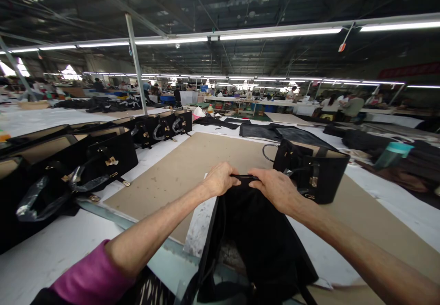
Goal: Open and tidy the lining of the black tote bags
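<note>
A black bag piece [256,236] lies in front of me on the worktable, reaching from my lap to my hands. My left hand [220,179] is closed on its far top edge, fingers curled over it. My right hand [275,188] grips the same edge right beside the left, fingers folded under. A finished black handbag [311,169] with gold hardware stands just beyond my right hand, apart from it.
A brown cardboard sheet [192,167] covers the table's middle. A row of black handbags [103,153] with wrapped handles runs along the left. A teal cup [393,153] stands at the right among dark material. Other workers sit at far benches.
</note>
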Demonstrator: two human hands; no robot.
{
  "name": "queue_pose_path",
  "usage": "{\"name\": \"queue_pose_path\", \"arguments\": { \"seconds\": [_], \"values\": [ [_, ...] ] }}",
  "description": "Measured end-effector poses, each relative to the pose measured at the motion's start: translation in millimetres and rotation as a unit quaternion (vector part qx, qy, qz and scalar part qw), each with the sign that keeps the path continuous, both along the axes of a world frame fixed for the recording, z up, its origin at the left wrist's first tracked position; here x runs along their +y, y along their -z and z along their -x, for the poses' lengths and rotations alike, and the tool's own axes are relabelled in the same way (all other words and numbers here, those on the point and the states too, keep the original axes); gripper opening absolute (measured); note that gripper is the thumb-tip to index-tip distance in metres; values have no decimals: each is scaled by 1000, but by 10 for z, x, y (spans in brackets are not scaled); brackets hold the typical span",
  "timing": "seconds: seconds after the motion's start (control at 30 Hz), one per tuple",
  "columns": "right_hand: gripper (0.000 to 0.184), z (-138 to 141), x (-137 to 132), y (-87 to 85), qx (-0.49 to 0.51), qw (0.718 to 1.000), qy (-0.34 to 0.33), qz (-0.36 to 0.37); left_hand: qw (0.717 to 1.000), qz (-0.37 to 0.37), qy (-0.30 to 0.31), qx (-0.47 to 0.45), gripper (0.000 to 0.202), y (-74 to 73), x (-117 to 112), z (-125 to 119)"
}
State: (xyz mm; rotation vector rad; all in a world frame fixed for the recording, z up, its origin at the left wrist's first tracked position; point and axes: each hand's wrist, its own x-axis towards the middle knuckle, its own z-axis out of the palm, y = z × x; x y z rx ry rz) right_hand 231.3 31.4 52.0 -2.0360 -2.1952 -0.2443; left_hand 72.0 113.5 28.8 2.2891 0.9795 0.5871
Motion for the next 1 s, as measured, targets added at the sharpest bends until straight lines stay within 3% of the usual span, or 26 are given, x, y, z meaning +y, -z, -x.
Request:
{"name": "queue_pose_path", "arguments": {
  "seconds": [0.1, 0.33, 0.73, 1.0],
  "values": [
    [14, 14, 48, -16, -17, 999, -36, 9, 1000, -24, 11, 17, 17, -11, 13, -9],
    [21, 1, 195, 44, -108, 994, 1, 32, 996, -66, 27, 46, 18, -10, 55, -62],
    [21, -117, 265, 34, -47, 998, -48, 18, 987, -95, 31, 124, 14, -229, -39, -79],
    [30, -100, 236, 22, -45, 998, -49, 5, 991, -91, -1, 93, 17, -141, -34, -84]
  ]
}}
